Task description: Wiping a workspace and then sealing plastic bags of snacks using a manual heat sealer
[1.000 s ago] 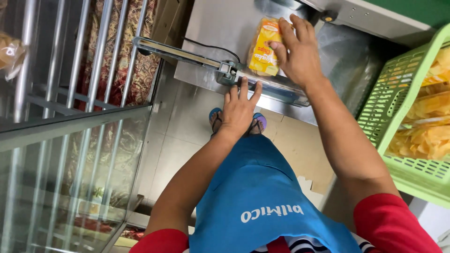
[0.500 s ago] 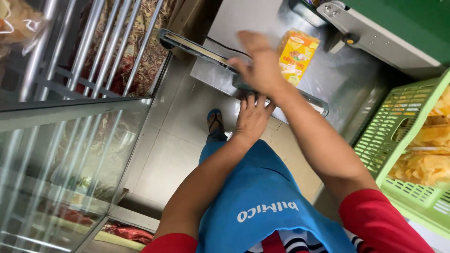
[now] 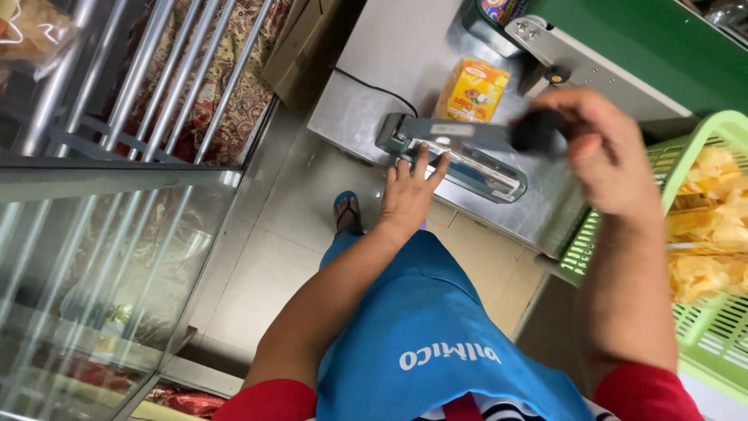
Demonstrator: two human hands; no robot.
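My left hand [image 3: 409, 191] rests open on the front edge of a grey bag sealer's base [image 3: 485, 179], fingers spread. My right hand [image 3: 612, 156] is closed around the black knob [image 3: 534, 131] at the end of the sealer's arm [image 3: 460, 132], which lies over the base; this hand is blurred. A yellow packet of chips [image 3: 471, 92] lies flat on the steel table [image 3: 389, 47] just behind the sealer, touched by neither hand.
A green plastic basket [image 3: 701, 351] with bagged yellow chips [image 3: 705, 234] stands at the right. A green-topped machine [image 3: 623, 31] sits behind the packet. A glass and metal-bar cabinet [image 3: 93, 234] fills the left. A cardboard box [image 3: 300, 47] stands beside the table.
My right hand let go of the yellow packet, reached to the sealer arm sticking out at the left, and swung it over the base by its knob. My left hand stayed put.
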